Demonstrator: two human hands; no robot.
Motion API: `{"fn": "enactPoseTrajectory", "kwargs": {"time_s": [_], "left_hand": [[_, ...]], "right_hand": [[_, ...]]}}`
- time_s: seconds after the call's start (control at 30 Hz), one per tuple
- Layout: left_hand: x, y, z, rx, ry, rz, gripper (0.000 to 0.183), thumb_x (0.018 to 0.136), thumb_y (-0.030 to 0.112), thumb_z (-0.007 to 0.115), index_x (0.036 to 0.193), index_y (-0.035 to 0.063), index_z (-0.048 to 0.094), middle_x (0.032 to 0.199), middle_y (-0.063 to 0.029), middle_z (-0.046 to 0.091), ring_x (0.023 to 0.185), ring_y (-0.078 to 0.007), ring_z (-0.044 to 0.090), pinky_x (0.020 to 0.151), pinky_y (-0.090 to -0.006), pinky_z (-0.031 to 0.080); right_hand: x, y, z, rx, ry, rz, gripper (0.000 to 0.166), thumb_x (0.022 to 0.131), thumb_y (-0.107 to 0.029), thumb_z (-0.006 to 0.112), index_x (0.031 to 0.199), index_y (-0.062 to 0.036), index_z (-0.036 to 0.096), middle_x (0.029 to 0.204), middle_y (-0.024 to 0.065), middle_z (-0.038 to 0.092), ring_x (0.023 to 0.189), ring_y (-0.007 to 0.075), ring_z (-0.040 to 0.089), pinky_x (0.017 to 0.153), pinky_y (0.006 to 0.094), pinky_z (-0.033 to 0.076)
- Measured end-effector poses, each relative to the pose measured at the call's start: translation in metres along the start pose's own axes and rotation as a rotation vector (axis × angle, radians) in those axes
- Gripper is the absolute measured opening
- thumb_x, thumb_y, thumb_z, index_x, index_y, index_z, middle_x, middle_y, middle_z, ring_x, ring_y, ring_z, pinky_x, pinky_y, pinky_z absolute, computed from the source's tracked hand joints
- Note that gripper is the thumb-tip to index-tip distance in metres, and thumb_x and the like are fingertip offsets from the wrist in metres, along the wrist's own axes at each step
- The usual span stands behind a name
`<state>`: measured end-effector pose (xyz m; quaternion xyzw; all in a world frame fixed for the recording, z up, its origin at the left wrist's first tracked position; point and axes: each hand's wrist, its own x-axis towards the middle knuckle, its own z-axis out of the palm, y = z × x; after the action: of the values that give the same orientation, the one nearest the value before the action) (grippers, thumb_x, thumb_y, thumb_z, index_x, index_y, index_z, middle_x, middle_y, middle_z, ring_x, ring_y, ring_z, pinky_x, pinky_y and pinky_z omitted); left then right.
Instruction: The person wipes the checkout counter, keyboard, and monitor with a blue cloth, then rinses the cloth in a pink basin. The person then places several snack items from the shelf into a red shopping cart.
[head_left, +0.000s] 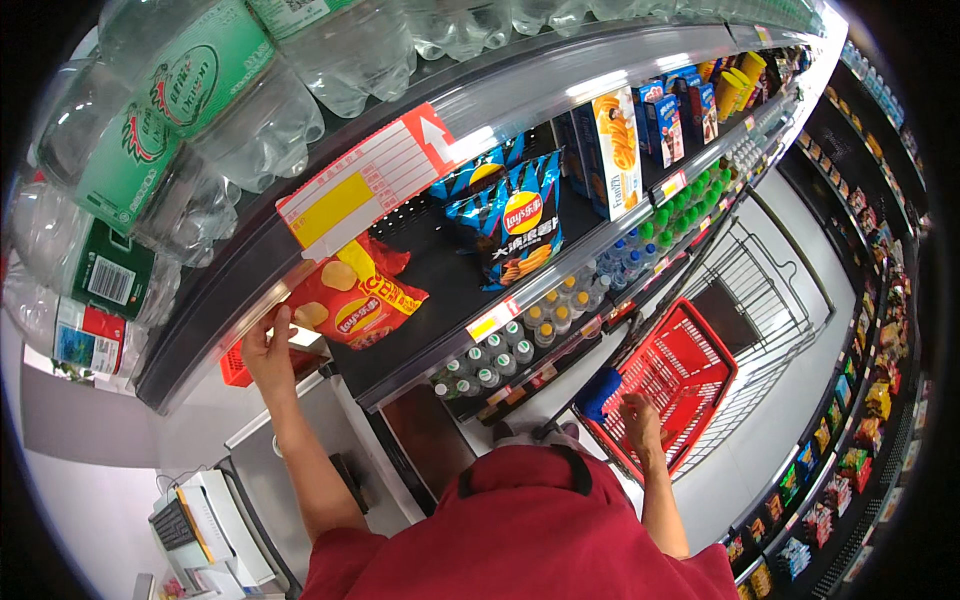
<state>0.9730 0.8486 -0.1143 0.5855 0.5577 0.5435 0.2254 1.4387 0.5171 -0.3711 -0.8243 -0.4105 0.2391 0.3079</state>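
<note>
My left hand (270, 349) is at the near end of a shelf, its fingertips against the left edge of a red Lay's chip bag (358, 306). Whether the fingers pinch the bag is hidden. The bag lies on the black shelf board (442, 262), partly behind a red-edged price tag (367, 180). Further along the same shelf, blue Lay's chip bags (517, 225) lean together. Low on the right, my right hand (641, 421) hangs with curled fingers over a red plastic basket (675, 360), beside a blue cloth (598, 395); its grip is unclear.
The basket sits in a wire shopping cart (780, 300). Large green-labelled bottles (180, 97) line the upper shelf; small capped bottles (495, 352) stand below. Boxed snacks (619, 154) follow along the shelf. A counter with a keyboard (174, 525) is at lower left. Snack shelves (862, 420) run along the right.
</note>
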Motion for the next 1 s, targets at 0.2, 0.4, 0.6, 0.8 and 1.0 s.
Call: {"fn": "enactPoseTrajectory", "kwargs": {"time_s": [0.2, 0.4, 0.6, 0.8, 1.0], "left_hand": [[-0.013, 0.02, 0.006, -0.135, -0.094, -0.027, 0.016, 0.097, 0.009, 0.069, 0.11, 0.0013, 0.072, 0.109, -0.0067, 0.069, 0.092, -0.0118, 0.065, 0.075, -0.0249, 0.059], [-0.034, 0.085, -0.007, 0.089, -0.188, 0.295, 0.015, 0.1, 0.007, 0.06, 0.108, 0.0003, 0.07, 0.108, -0.0077, 0.067, 0.102, -0.0159, 0.062, 0.088, -0.0298, 0.052], [-0.079, 0.149, 0.038, -0.094, -0.503, 0.295, 0.016, 0.082, -0.006, 0.07, 0.096, 0.0007, 0.073, 0.101, -0.011, 0.067, 0.097, -0.0195, 0.064, 0.084, -0.0302, 0.051], [-0.135, 0.159, 0.131, -0.23, -0.922, 0.301, 0.021, 0.08, -0.007, 0.073, 0.098, 0.0027, 0.077, 0.095, -0.0084, 0.07, 0.089, -0.0189, 0.067, 0.079, -0.0292, 0.052], [-0.183, 0.165, 0.199, -0.398, -1.131, 0.275, 0.015, 0.084, -0.005, 0.072, 0.096, 0.0017, 0.076, 0.097, -0.0085, 0.07, 0.094, -0.0189, 0.066, 0.083, -0.0304, 0.051]], "right_hand": [[0.009, -0.088, -0.012, -0.04, -0.104, -0.173, 0.024, 0.091, -0.013, 0.065, 0.113, -0.0049, 0.069, 0.103, 0.0185, 0.066, 0.096, 0.0367, 0.067, 0.084, 0.0439, 0.055], [0.013, -0.193, -0.068, 0.16, -0.07, -0.314, 0.024, 0.091, -0.008, 0.069, 0.115, -0.0046, 0.069, 0.101, 0.0154, 0.063, 0.088, 0.0329, 0.066, 0.077, 0.0414, 0.056], [0.01, -0.274, -0.159, 0.178, 0.137, -0.682, 0.039, 0.081, -0.018, 0.082, 0.116, -0.0061, 0.072, 0.11, 0.0119, 0.068, 0.1, 0.0283, 0.062, 0.085, 0.0385, 0.05], [-0.001, -0.286, -0.197, -0.008, -0.018, -0.794, 0.049, 0.075, -0.032, 0.084, 0.119, -0.0124, 0.073, 0.111, 0.0072, 0.067, 0.096, 0.0266, 0.06, 0.083, 0.0387, 0.051], [-0.015, -0.222, -0.202, -0.171, -0.024, -0.583, 0.034, 0.083, -0.022, 0.077, 0.115, -0.0118, 0.073, 0.098, 0.0058, 0.066, 0.09, 0.0251, 0.062, 0.075, 0.0376, 0.055]]}}
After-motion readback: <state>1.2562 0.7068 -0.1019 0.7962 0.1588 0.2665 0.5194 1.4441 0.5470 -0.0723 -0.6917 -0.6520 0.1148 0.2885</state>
